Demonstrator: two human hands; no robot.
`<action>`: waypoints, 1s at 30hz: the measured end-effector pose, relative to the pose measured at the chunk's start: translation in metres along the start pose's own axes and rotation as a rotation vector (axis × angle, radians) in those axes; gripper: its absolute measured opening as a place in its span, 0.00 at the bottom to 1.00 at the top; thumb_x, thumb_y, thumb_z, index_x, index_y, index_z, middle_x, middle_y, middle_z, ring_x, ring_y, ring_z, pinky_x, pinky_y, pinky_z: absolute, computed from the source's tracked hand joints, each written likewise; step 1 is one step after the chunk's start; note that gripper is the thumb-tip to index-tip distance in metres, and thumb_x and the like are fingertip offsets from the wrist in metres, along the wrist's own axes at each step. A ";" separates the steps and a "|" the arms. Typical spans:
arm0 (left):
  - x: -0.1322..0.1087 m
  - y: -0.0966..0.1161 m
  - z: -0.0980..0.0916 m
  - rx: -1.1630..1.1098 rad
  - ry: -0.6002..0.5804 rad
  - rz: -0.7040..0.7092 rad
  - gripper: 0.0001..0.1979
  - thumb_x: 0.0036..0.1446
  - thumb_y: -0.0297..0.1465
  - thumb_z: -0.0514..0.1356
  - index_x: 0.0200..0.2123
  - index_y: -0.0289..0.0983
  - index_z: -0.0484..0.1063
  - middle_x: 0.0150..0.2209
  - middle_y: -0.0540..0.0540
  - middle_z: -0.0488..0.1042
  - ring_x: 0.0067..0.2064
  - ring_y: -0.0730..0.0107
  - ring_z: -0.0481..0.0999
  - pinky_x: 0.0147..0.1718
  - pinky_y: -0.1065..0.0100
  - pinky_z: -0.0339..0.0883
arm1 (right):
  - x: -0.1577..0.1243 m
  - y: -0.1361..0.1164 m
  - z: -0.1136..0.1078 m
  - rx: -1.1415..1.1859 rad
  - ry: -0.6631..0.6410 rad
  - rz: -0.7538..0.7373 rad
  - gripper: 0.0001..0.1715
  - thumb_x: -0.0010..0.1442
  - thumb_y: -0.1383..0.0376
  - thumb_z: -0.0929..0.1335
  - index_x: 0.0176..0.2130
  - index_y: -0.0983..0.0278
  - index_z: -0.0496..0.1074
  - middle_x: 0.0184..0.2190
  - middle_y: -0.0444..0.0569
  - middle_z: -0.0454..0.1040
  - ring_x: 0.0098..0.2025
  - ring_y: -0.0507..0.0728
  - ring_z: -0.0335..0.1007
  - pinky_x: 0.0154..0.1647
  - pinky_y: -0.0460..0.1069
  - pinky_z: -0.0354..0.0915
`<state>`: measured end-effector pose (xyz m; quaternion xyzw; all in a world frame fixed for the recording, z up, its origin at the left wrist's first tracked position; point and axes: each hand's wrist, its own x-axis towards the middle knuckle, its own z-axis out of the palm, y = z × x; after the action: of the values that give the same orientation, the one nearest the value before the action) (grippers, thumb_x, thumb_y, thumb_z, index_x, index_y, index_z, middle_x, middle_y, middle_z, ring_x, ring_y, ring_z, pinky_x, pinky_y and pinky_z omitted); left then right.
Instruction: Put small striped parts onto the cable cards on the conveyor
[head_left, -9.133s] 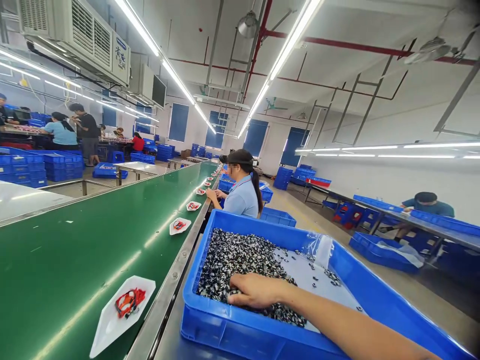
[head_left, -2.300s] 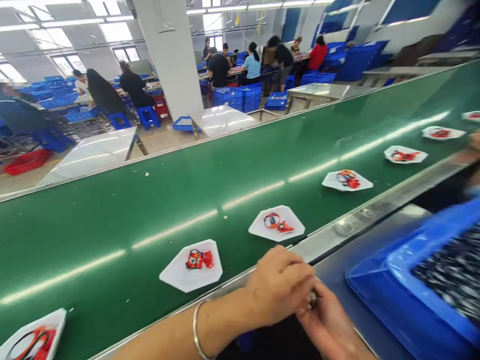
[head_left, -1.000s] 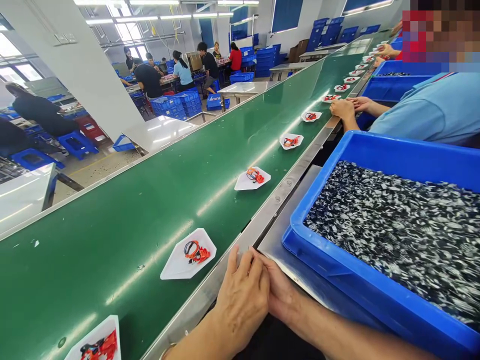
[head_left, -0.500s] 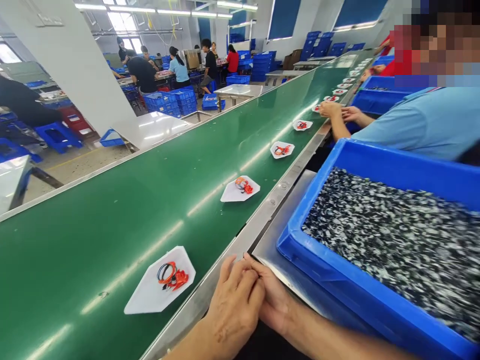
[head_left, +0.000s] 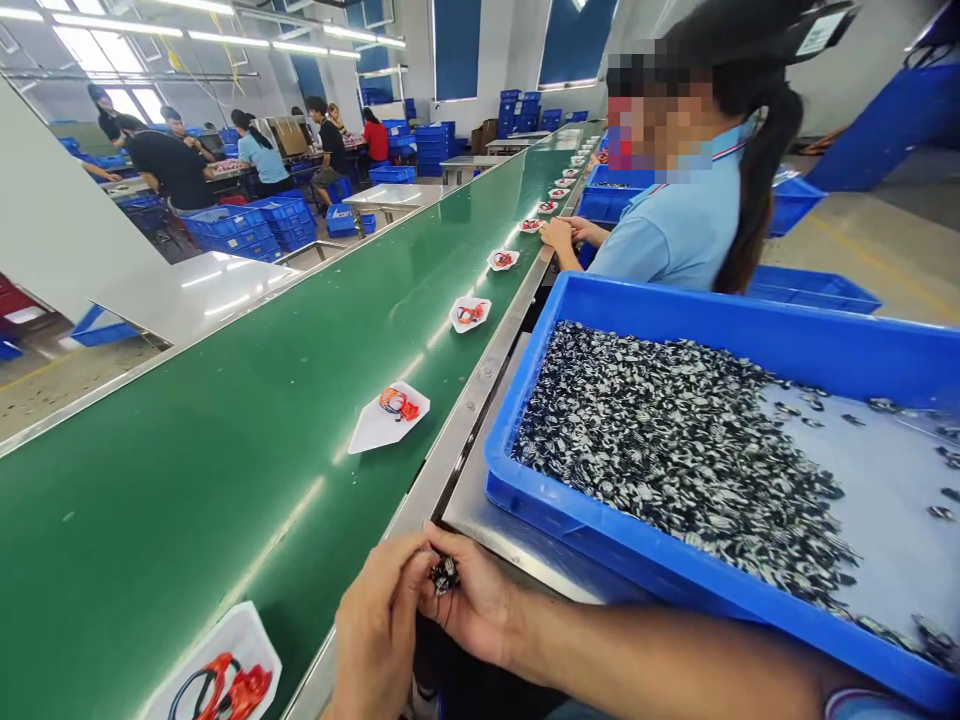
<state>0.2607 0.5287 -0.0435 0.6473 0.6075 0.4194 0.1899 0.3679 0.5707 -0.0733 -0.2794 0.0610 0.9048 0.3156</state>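
Note:
My right hand is cupped at the near edge of the belt, its fingers closed around a small clump of black-and-white striped pieces. My left hand meets it from the left, fingers curled and pressed together at the clump; what lies between its fingertips is hidden. Left of my hands, on the green conveyor belt, is a white pointed tray with red and black loops and a red piece, cut off by the frame's lower edge. Farther up lies another such tray.
A large blue bin stands to my right, holding a heap of striped pieces. A metal rail edges the belt. Several more trays line the belt ahead. A co-worker in a light blue shirt sits beyond the bin, hands at the belt.
The view has swung right, showing more of the bin and the co-worker. The trays sit lower and farther left in view. My hands have parted slightly, exposing the striped pieces.

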 end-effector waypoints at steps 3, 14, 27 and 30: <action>0.012 0.005 -0.011 -0.292 0.036 -0.370 0.12 0.54 0.41 0.56 0.37 0.40 0.68 0.35 0.50 0.75 0.32 0.73 0.75 0.31 0.74 0.70 | 0.001 -0.001 -0.002 -0.056 -0.061 0.032 0.13 0.57 0.61 0.66 0.29 0.70 0.66 0.21 0.45 0.66 0.20 0.48 0.62 0.19 0.41 0.58; 0.037 0.005 -0.024 -0.672 0.117 -0.679 0.19 0.47 0.41 0.63 0.37 0.34 0.67 0.35 0.44 0.75 0.42 0.66 0.75 0.43 0.69 0.69 | 0.002 -0.001 -0.002 -0.150 -0.082 -0.019 0.15 0.56 0.59 0.65 0.26 0.68 0.64 0.19 0.45 0.63 0.19 0.49 0.61 0.18 0.42 0.55; 0.055 -0.019 -0.065 0.312 -0.013 -0.272 0.16 0.49 0.47 0.57 0.31 0.42 0.72 0.34 0.53 0.74 0.35 0.71 0.71 0.33 0.74 0.61 | -0.002 -0.003 0.003 -0.156 -0.033 -0.009 0.16 0.60 0.60 0.60 0.26 0.68 0.64 0.20 0.46 0.64 0.18 0.49 0.60 0.18 0.42 0.55; 0.065 -0.030 -0.073 0.594 -0.137 0.008 0.16 0.56 0.44 0.49 0.32 0.41 0.72 0.33 0.49 0.73 0.34 0.69 0.70 0.34 0.70 0.60 | -0.003 -0.004 0.004 -0.156 -0.019 -0.008 0.16 0.60 0.60 0.60 0.26 0.68 0.64 0.20 0.46 0.64 0.19 0.49 0.61 0.18 0.42 0.55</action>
<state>0.1800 0.5768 -0.0040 0.7036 0.6868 0.1795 0.0311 0.3701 0.5731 -0.0686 -0.2947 -0.0140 0.9082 0.2968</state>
